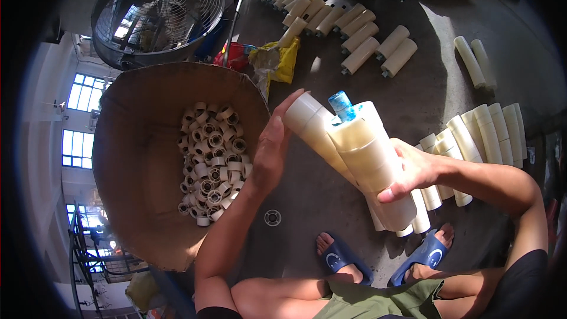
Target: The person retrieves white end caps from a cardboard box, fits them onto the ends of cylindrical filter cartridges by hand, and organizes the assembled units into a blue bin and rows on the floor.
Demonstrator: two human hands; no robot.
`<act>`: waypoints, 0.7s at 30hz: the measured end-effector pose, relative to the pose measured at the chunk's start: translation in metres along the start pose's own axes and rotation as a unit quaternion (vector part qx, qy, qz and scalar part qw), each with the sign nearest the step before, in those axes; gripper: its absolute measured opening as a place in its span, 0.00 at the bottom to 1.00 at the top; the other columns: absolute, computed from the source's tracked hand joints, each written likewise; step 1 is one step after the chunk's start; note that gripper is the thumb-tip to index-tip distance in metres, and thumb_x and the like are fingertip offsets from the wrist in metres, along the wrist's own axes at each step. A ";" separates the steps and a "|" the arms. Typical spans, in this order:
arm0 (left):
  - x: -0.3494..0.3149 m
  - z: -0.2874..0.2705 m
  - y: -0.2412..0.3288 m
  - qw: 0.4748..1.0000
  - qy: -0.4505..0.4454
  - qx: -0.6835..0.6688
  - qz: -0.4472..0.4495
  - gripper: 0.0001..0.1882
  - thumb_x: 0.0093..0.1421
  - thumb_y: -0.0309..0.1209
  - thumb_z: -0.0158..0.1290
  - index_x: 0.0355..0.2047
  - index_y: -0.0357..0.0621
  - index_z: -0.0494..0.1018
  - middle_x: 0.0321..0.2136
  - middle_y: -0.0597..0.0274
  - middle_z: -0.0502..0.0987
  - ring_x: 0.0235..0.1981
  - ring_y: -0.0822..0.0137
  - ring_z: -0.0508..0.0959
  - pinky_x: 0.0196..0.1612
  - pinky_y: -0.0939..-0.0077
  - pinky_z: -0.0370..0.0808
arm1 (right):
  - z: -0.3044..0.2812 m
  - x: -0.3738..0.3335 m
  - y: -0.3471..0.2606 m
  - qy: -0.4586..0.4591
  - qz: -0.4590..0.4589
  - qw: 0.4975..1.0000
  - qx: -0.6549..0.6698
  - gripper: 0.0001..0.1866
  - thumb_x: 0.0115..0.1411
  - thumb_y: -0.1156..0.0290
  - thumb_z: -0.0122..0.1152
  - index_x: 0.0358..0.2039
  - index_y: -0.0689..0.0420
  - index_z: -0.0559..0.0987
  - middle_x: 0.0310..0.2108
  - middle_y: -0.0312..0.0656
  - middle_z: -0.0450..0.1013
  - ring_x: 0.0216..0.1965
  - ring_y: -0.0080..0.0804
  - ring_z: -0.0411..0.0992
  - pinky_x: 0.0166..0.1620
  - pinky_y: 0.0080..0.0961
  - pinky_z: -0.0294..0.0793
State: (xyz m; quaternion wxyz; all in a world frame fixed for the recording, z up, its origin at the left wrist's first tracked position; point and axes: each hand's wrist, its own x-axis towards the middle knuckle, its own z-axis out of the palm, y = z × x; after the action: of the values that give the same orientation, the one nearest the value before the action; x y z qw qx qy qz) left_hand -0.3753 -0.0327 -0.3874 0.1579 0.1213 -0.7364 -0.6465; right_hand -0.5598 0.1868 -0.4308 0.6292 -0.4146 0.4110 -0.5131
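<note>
Over the floor in front of me are two long columns of cream tape rolls, side by side. My right hand grips the nearer roll column, thumb on its upper side and fingers partly hidden behind it. A blue-smeared rod end sticks out near the columns' far ends; which column it belongs to is hard to tell. My left hand is closed around the left end of the other roll column, its fingers mostly hidden behind that end.
A large cardboard box at the left holds many white plastic rings. Behind it stands a big fan. More roll columns lie on the floor behind and at the right. One loose ring lies near my feet.
</note>
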 end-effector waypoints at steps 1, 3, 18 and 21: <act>-0.003 -0.003 0.001 1.000 0.016 0.013 -0.009 0.40 0.75 0.58 0.31 0.75 0.39 0.51 0.73 0.52 0.58 0.73 0.59 0.58 0.75 0.63 0.49 | -0.001 0.004 0.000 -0.002 -0.023 1.000 -0.007 0.26 0.51 0.59 0.79 0.46 0.60 0.81 0.37 0.38 0.79 0.40 0.24 0.77 0.46 0.28 0.79; -0.034 -0.025 -0.010 0.995 0.072 0.057 -0.042 0.40 0.76 0.58 0.31 0.75 0.41 0.50 0.72 0.52 0.59 0.72 0.60 0.59 0.73 0.65 0.53 | -0.007 0.016 0.002 -0.005 -0.011 0.999 -0.037 0.29 0.49 0.60 0.80 0.48 0.61 0.79 0.39 0.38 0.78 0.41 0.25 0.76 0.46 0.28 0.78; -0.499 -0.179 -0.282 0.503 0.494 0.411 -0.578 0.41 0.56 0.61 0.62 0.66 0.57 0.68 0.64 0.34 0.65 0.66 0.33 0.63 0.63 0.36 0.67 | -0.084 -0.055 0.075 0.210 0.083 0.959 -0.170 0.54 0.36 0.32 0.79 0.55 0.58 0.72 0.46 0.39 0.70 0.48 0.31 0.71 0.49 0.31 0.71; -0.548 -0.177 -0.283 0.539 0.538 0.373 -0.530 0.29 0.56 0.48 0.64 0.54 0.48 0.76 0.56 0.32 0.72 0.57 0.35 0.74 0.57 0.48 0.74 | -0.080 -0.048 0.074 0.206 0.100 0.956 -0.181 0.54 0.36 0.32 0.79 0.54 0.58 0.72 0.46 0.39 0.70 0.47 0.31 0.71 0.49 0.31 0.72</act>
State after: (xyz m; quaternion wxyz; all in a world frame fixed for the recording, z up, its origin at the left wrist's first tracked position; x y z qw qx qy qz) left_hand 0.1908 -0.0227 -0.6892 0.0934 0.8623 -0.4891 -0.0919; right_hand -0.6195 0.2356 -0.5219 0.4932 -0.3638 0.6572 -0.4386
